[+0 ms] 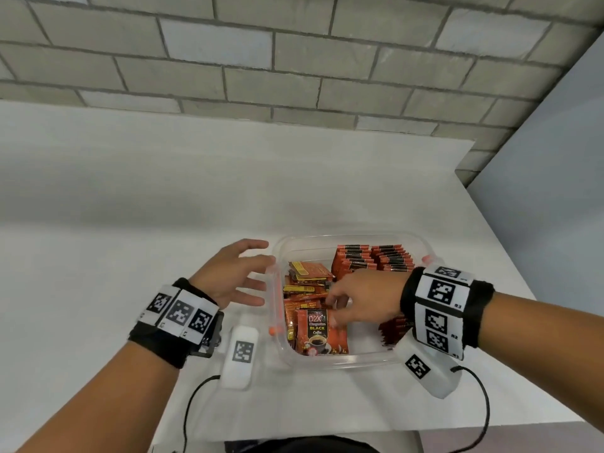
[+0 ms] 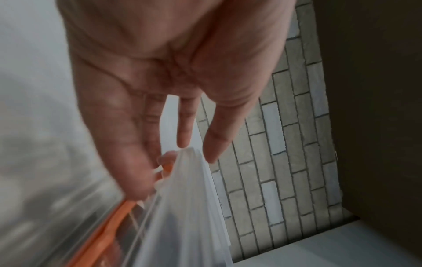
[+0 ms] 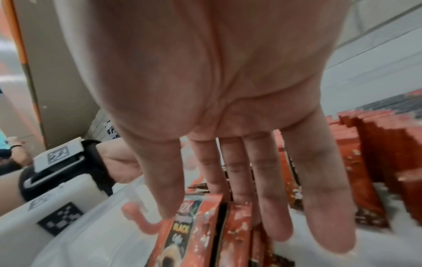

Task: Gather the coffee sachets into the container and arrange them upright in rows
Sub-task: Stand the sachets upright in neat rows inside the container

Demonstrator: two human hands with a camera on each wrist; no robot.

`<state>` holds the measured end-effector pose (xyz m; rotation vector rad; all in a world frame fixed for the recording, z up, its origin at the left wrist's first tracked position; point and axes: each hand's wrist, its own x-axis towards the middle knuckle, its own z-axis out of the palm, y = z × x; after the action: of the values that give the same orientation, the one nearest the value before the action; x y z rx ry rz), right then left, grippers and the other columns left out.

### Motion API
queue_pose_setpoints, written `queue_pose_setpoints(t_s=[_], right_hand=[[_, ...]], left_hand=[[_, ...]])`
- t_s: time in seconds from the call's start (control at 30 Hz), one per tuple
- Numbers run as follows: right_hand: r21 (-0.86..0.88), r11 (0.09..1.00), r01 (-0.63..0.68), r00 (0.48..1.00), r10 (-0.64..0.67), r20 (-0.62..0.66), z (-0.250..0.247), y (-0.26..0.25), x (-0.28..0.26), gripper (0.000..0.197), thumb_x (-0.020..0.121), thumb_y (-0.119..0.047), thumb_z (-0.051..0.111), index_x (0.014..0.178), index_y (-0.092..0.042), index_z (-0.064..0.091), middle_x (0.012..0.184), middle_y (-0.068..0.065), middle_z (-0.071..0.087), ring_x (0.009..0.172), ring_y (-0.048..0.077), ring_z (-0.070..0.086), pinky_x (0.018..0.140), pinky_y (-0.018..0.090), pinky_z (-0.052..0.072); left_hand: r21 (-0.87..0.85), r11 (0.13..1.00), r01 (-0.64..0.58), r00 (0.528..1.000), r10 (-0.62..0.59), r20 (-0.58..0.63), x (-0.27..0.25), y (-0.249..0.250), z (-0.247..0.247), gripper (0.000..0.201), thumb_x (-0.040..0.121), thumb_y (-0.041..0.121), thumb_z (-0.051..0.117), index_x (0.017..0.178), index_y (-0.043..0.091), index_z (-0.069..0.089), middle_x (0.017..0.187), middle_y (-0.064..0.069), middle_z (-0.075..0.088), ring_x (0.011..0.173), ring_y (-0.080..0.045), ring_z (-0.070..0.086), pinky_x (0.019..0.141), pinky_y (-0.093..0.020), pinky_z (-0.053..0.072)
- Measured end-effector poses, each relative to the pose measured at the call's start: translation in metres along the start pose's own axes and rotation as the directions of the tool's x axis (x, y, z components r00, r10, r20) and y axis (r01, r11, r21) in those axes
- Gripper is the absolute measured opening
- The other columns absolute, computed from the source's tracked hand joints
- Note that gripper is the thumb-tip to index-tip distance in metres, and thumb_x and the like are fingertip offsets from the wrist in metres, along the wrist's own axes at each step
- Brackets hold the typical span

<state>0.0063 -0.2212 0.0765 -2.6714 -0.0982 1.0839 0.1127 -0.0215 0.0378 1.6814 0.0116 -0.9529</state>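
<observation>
A clear plastic container (image 1: 327, 238) with an orange seal (image 2: 107, 231) stands on the white table. Red coffee sachets stand in upright rows (image 1: 372, 259) at its back right. A loose pile of sachets (image 1: 307, 279) lies along its left side. A few more stand at the front, led by a "Black Coffee" sachet (image 1: 318, 331). My right hand (image 1: 333, 305) reaches into the container. Its straight fingers (image 3: 274, 207) hang over those front sachets (image 3: 182, 234), thumb on the near side. My left hand (image 1: 242, 273) is spread outside the left wall, fingertips (image 2: 182, 140) touching the rim (image 2: 182, 198).
The white table (image 1: 130, 223) runs back to a grey brick wall (image 1: 294, 60); a pale panel (image 1: 555, 191) stands at the right. White tagged camera boxes (image 1: 240, 358) (image 1: 428, 371) with black cables hang at my wrists beside the container. The table's front edge (image 1: 490, 429) is close.
</observation>
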Motion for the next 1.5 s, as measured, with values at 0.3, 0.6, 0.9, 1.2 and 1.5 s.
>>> queue_pose_setpoints(t_s=[0.3, 0.6, 0.9, 1.2, 1.5], right_hand=[[-0.077, 0.996, 0.034, 0.997, -0.028, 0.073, 0.005, -0.021, 0.017, 0.048, 0.090, -0.034, 0.061, 0.132, -0.016, 0.045, 0.091, -0.005, 0.050, 0.081, 0.014, 0.049, 0.064, 0.023, 0.040], [-0.169, 0.983, 0.063, 0.995, -0.050, 0.083, 0.007, -0.030, 0.021, 0.043, 0.089, -0.031, 0.063, 0.126, -0.015, 0.048, 0.093, -0.002, 0.051, 0.080, 0.015, 0.047, 0.056, 0.022, 0.035], [-0.092, 0.996, 0.017, 1.000, -0.019, -0.017, 0.008, -0.032, 0.018, 0.063, 0.082, -0.029, 0.072, 0.134, -0.016, 0.038, 0.121, 0.005, 0.050, 0.100, 0.022, 0.054, 0.085, 0.036, 0.051], [-0.156, 0.988, 0.007, 0.999, -0.014, -0.046, 0.008, -0.037, 0.020, 0.064, 0.086, -0.028, 0.068, 0.139, -0.011, 0.036, 0.115, 0.008, 0.060, 0.099, 0.023, 0.059, 0.083, 0.034, 0.052], [-0.183, 0.983, -0.011, 1.000, 0.009, -0.015, 0.009, -0.036, 0.021, 0.062, 0.085, -0.029, 0.069, 0.138, -0.016, 0.038, 0.124, 0.006, 0.053, 0.100, 0.020, 0.054, 0.075, 0.026, 0.046]], left_hand=[[-0.022, 0.999, -0.044, 0.999, 0.045, 0.019, 0.006, -0.003, 0.009, 0.027, 0.088, 0.014, 0.067, 0.113, 0.018, 0.060, 0.076, 0.001, 0.071, 0.069, -0.019, 0.068, 0.058, -0.033, 0.056], [-0.056, 0.996, -0.062, 0.998, 0.063, 0.013, 0.008, -0.010, 0.009, 0.025, 0.088, 0.020, 0.068, 0.112, 0.017, 0.061, 0.082, -0.001, 0.071, 0.070, -0.019, 0.067, 0.055, -0.031, 0.054], [-0.070, 0.996, -0.056, 0.998, 0.058, 0.026, 0.009, -0.013, 0.007, 0.026, 0.088, 0.021, 0.068, 0.112, 0.014, 0.060, 0.089, -0.003, 0.066, 0.067, -0.017, 0.064, 0.052, -0.028, 0.053], [-0.072, 0.996, -0.059, 0.998, 0.061, 0.033, 0.010, -0.015, 0.003, 0.027, 0.085, 0.024, 0.071, 0.109, 0.016, 0.061, 0.099, -0.007, 0.063, 0.070, -0.019, 0.063, 0.053, -0.029, 0.054], [-0.067, 0.996, -0.058, 0.997, 0.061, 0.040, 0.012, -0.020, 0.002, 0.029, 0.085, 0.029, 0.071, 0.109, 0.016, 0.061, 0.095, -0.006, 0.066, 0.070, -0.018, 0.065, 0.056, -0.031, 0.054]])
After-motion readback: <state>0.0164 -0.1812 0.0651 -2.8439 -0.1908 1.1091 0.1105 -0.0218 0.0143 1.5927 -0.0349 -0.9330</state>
